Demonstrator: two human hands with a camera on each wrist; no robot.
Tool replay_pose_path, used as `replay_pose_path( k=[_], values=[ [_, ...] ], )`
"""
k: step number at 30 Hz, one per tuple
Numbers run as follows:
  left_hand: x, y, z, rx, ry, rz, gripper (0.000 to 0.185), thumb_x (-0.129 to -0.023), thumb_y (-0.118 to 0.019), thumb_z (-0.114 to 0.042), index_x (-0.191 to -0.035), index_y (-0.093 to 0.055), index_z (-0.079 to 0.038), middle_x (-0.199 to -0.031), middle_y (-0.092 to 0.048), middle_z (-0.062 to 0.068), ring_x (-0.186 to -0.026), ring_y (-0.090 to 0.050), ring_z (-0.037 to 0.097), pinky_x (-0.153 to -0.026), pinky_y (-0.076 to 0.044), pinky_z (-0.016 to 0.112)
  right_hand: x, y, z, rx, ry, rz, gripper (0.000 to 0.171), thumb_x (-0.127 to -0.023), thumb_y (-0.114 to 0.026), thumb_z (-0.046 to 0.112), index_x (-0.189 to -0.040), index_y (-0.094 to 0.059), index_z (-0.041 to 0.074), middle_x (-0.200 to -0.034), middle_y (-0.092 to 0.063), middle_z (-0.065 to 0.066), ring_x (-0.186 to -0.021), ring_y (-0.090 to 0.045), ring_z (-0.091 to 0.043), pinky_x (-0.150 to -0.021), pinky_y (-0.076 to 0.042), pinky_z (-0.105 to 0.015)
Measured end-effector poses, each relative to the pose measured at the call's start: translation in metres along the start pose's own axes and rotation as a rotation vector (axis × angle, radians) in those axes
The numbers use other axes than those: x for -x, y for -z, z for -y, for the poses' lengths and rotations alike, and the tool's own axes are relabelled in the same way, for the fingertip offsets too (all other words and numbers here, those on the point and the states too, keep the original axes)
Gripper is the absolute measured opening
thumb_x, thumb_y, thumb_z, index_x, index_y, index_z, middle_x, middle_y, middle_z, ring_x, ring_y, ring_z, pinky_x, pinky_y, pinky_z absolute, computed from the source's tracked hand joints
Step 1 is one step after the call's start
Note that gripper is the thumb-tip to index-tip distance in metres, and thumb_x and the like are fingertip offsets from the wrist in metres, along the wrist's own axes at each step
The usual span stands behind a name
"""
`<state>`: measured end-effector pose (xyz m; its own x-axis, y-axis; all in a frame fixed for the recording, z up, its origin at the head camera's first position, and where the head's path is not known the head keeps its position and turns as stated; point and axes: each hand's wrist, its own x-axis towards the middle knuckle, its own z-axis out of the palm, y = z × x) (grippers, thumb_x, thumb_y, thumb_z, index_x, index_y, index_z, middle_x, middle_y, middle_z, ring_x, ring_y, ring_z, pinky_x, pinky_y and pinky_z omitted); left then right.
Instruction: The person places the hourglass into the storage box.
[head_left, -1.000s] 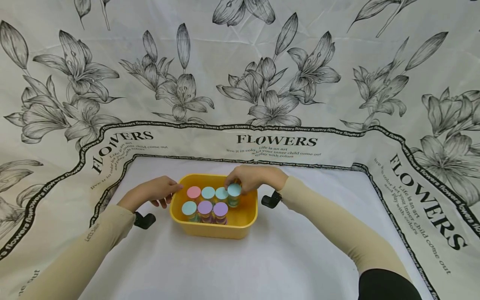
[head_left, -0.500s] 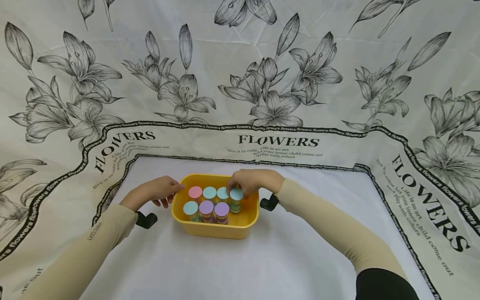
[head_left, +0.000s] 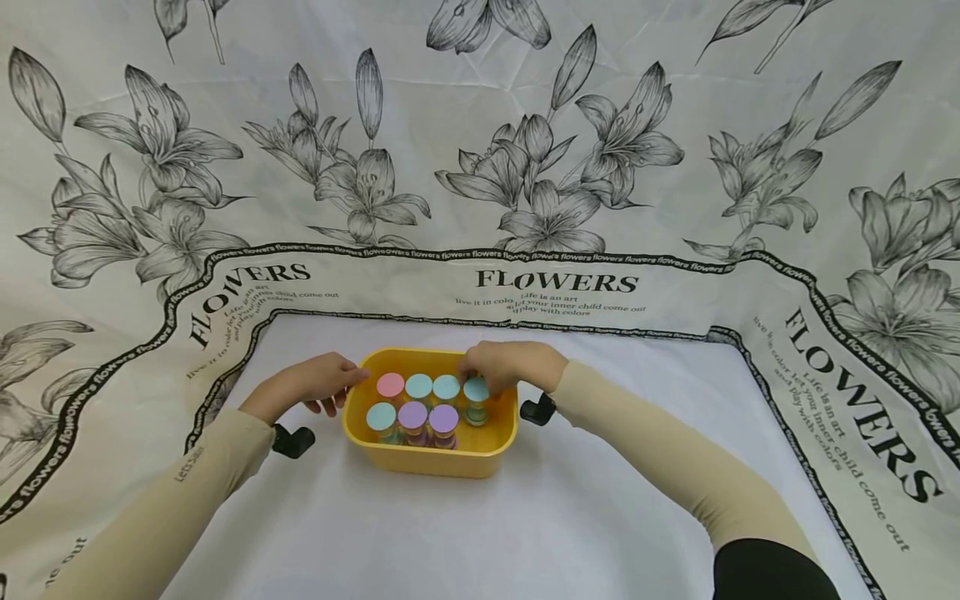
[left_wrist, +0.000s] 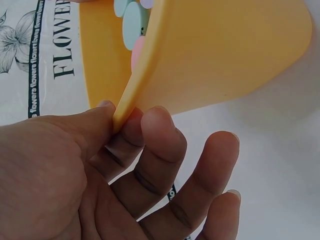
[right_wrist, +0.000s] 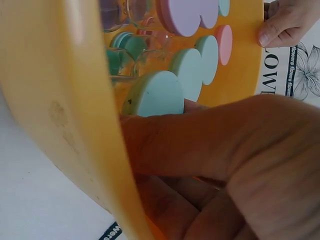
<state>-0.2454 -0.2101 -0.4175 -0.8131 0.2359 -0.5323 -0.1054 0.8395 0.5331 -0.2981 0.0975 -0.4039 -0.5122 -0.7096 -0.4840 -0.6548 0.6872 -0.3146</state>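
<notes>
My left hand (head_left: 318, 379) pinches the left rim of a yellow plastic bin (head_left: 427, 465); in the left wrist view the thumb lies inside the wall and the index finger outside, the other fingers off it. Inside stand small clear jars with round lids. At the right end, my right hand (head_left: 510, 365) reaches in and holds a jar with a mint-blue lid (head_left: 476, 389) by its side. Its thumb runs right under that lid (right_wrist: 156, 95) in the right wrist view, while the other fingertips are hidden. Nearby are a pink-lidded jar (head_left: 390, 384), two purple-lidded jars (head_left: 412, 414) and other mint-lidded ones (head_left: 418, 386).
The bin stands on a white cloth (head_left: 465, 542) bordered by black printed bands and flower drawings. Black wrist cameras sit on both wrists, the right one (head_left: 538, 407) close to the bin's right wall. The jars stand in two rows.
My right hand has lowered the mint-lidded jar into the bin's right end, moving slightly right and toward me. The left hand stays on the rim.
</notes>
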Motion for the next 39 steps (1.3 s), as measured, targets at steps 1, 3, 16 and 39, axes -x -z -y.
replay_pose_path(
  k=[1, 3, 16, 39],
  values=[
    [0.0, 0.0, 0.0, -0.001, -0.001, 0.0, 0.042, -0.108, -0.045, -0.041, -0.089, -0.066, -0.01, -0.069, -0.057, 0.003, -0.062, -0.063, 0.021, -0.053, -0.047, 0.027, 0.0, -0.001, 0.0, 0.003, -0.006, -0.001, 0.041, -0.082, -0.072, -0.012, -0.113, -0.072, 0.015, -0.112, -0.068, 0.0, -0.1, -0.059, -0.016, -0.089, -0.055, -0.031],
    [0.0, 0.0, -0.001, 0.0, -0.003, 0.002, 0.042, -0.108, -0.045, -0.041, -0.09, -0.066, -0.01, -0.069, -0.057, 0.003, -0.061, -0.062, 0.021, -0.053, -0.047, 0.027, -0.001, -0.002, 0.0, 0.007, -0.016, 0.0, 0.041, -0.082, -0.072, -0.012, -0.114, -0.072, 0.015, -0.113, -0.068, 0.0, -0.101, -0.059, -0.016, -0.09, -0.055, -0.031],
    [-0.004, -0.003, -0.002, 0.009, -0.008, 0.012, 0.043, -0.108, -0.045, -0.042, -0.092, -0.068, -0.01, -0.068, -0.058, 0.003, -0.061, -0.062, 0.02, -0.053, -0.047, 0.026, 0.005, -0.005, -0.007, -0.028, 0.026, -0.012, 0.042, -0.084, -0.075, -0.007, -0.123, -0.073, 0.011, -0.117, -0.071, -0.001, -0.104, -0.062, -0.015, -0.095, -0.055, -0.032],
    [0.0, -0.004, 0.006, 0.074, -0.032, -0.022, 0.043, -0.108, -0.045, -0.044, -0.096, -0.068, -0.009, -0.072, -0.058, 0.004, -0.065, -0.065, 0.021, -0.056, -0.05, 0.028, 0.054, 0.006, -0.035, -0.513, 0.231, -0.371, 0.042, -0.091, -0.078, 0.018, -0.13, -0.067, 0.006, -0.128, -0.07, -0.013, -0.115, -0.07, -0.026, -0.095, -0.057, -0.035]
  ],
)
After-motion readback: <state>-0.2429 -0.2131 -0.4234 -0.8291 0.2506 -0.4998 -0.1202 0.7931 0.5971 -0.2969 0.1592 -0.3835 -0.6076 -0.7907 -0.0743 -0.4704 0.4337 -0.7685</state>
